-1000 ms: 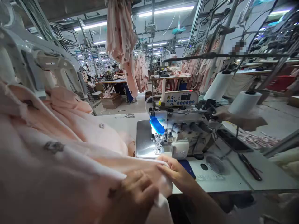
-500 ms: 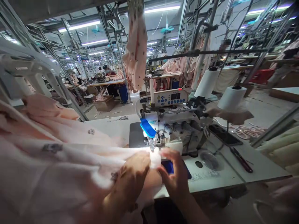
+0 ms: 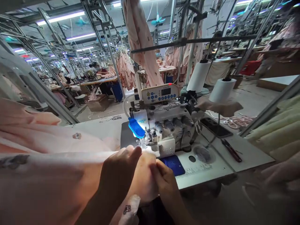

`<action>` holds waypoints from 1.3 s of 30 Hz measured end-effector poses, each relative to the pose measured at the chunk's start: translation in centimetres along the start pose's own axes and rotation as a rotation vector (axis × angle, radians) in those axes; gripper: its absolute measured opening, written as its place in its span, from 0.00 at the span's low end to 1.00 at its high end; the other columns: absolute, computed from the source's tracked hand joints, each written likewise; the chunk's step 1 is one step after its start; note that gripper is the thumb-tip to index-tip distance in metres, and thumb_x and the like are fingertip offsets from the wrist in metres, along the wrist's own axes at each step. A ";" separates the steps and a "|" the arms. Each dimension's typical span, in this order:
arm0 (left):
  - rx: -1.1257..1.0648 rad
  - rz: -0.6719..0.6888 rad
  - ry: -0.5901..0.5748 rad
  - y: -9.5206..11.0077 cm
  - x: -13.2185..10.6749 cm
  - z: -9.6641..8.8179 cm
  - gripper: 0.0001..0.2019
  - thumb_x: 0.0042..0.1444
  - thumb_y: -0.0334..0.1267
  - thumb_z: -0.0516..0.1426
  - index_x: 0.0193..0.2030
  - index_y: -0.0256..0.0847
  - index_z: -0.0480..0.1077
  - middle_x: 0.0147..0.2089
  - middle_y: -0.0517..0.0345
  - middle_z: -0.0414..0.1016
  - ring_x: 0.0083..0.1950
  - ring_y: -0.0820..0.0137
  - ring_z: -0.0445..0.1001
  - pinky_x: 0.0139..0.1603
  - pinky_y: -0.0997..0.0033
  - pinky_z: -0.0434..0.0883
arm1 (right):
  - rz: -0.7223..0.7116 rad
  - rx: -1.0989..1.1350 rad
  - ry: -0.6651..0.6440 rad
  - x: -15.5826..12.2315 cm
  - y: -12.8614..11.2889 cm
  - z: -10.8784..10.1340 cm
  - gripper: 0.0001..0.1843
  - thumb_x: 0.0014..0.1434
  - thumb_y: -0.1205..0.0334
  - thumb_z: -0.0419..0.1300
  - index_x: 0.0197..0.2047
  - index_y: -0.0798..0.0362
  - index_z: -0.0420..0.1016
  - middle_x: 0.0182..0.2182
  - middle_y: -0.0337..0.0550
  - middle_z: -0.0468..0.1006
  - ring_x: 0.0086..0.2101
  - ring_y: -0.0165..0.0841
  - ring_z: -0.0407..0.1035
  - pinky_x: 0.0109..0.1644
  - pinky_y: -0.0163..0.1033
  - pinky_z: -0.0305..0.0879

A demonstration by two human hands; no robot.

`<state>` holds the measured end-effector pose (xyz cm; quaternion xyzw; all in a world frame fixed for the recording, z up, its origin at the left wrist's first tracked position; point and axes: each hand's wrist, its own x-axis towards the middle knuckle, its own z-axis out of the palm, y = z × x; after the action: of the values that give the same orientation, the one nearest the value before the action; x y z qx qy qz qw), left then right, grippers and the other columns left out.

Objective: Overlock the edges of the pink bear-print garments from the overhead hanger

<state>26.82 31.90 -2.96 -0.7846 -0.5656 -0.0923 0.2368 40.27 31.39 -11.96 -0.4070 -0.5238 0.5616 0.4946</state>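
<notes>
A pale pink printed garment (image 3: 47,175) covers the left half of the view and runs across the white table (image 3: 248,156) to the overlock sewing machine (image 3: 164,125). My left hand (image 3: 119,170) lies on top of the fabric with fingers pressed down, fingertips just short of the lit needle area (image 3: 146,145). My right hand (image 3: 164,179) pinches the fabric's edge in front of the machine, beside a blue pad (image 3: 173,164) set in the table.
Two white thread cones (image 3: 221,90) stand behind the machine. Dark scissors (image 3: 231,150) and a black phone (image 3: 215,127) lie on the table's right side. Pink garments (image 3: 140,37) hang overhead. Another worker (image 3: 97,67) sits at a far table. Cream fabric (image 3: 276,137) lies at right.
Both hands have pushed the fabric forward to the needle area. My left hand moved up onto the fabric near the presser foot; my right hand closed on the edge. The camera swung slightly right.
</notes>
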 end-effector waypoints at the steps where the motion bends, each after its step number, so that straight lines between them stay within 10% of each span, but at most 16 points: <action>1: -0.026 0.023 -0.068 -0.3 0.8 0.3 0.08 0.60 0.32 0.49 0.29 0.42 0.63 0.23 0.63 0.65 0.22 0.71 0.63 0.22 0.72 0.47 | -0.019 -0.047 0.039 0.4 0.2 0.1 0.21 0.61 0.45 0.48 0.28 0.55 0.62 0.22 0.34 0.59 0.25 0.27 0.53 0.26 0.32 0.49; 8: -0.227 0.016 -0.353 -2.4 1.6 4.0 0.14 0.65 0.38 0.41 0.32 0.42 0.63 0.29 0.62 0.70 0.28 0.70 0.70 0.25 0.70 0.54 | 0.016 0.049 0.100 1.2 2.2 0.8 0.16 0.59 0.52 0.52 0.45 0.52 0.54 0.17 0.31 0.65 0.18 0.26 0.53 0.21 0.31 0.47; 18: -0.095 0.034 -0.345 -1.0 0.4 3.2 0.10 0.62 0.34 0.45 0.32 0.43 0.62 0.27 0.62 0.69 0.25 0.70 0.69 0.21 0.70 0.49 | -0.058 -0.178 0.014 -0.1 0.8 -0.2 0.16 0.61 0.58 0.49 0.44 0.57 0.72 0.17 0.32 0.56 0.18 0.24 0.46 0.21 0.33 0.40; 26: -0.012 0.013 -0.315 -1.9 3.0 4.9 0.13 0.63 0.33 0.40 0.36 0.40 0.64 0.28 0.56 0.73 0.24 0.65 0.73 0.20 0.70 0.53 | -0.046 -0.142 0.078 2.3 0.5 0.2 0.22 0.60 0.60 0.48 0.55 0.59 0.66 0.15 0.29 0.54 0.17 0.24 0.45 0.20 0.33 0.39; 30: -0.118 0.153 -0.064 -1.9 0.9 4.7 0.17 0.64 0.39 0.40 0.45 0.35 0.66 0.41 0.45 0.75 0.41 0.59 0.75 0.38 0.61 0.69 | -0.073 -0.118 0.103 1.0 0.7 0.2 0.22 0.59 0.63 0.51 0.57 0.55 0.59 0.15 0.28 0.59 0.18 0.25 0.51 0.22 0.32 0.45; 33: -0.246 0.414 0.147 -0.9 -2.5 4.1 0.22 0.61 0.45 0.46 0.57 0.32 0.61 0.57 0.44 0.67 0.60 0.56 0.62 0.61 0.53 0.57 | -0.035 0.012 -0.012 -1.5 1.3 0.2 0.27 0.57 0.65 0.51 0.60 0.51 0.52 0.23 0.33 0.70 0.21 0.27 0.61 0.25 0.31 0.56; 39: -0.457 0.352 0.245 0.6 -6.2 4.6 0.18 0.57 0.25 0.47 0.53 0.36 0.66 0.50 0.50 0.74 0.56 0.66 0.68 0.58 0.64 0.65 | -0.140 -0.071 0.220 -1.7 2.7 0.5 0.17 0.52 0.64 0.58 0.46 0.53 0.65 0.38 0.44 0.72 0.41 0.35 0.67 0.50 0.40 0.62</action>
<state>24.71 28.74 -9.64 -0.8864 -0.3527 -0.2686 0.1331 39.75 29.72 -14.67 -0.4458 -0.5130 0.4588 0.5724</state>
